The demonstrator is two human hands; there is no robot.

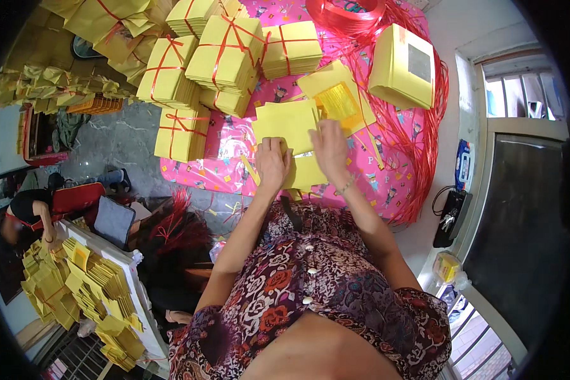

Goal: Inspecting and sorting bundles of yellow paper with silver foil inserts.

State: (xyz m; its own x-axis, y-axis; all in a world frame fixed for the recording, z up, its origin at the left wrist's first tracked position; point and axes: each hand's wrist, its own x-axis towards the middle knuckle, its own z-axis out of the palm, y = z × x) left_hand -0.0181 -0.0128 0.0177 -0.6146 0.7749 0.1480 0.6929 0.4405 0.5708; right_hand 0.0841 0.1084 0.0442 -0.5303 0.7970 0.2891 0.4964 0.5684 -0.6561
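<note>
On a pink patterned cover (199,172), a pile of yellow paper sheets (286,123) lies straight in front of me. My left hand (272,163) is closed at the near left edge of that pile, its fingers bent over the paper. My right hand (330,151) is by the pile's right edge, smeared by motion; whether its fingers grip anything I cannot tell. Another yellow sheet (306,172) shows below and between my hands. Just beyond my right hand is a yellow sheet with a shiny golden square (339,100).
Stacks of yellow paper tied with red ribbon (225,54) stand at the back left. A tall yellow paper stack (396,66) and long red ribbon strands (434,133) are at the right. Lower left, another person (35,206) sits by a table with yellow bundles (101,285).
</note>
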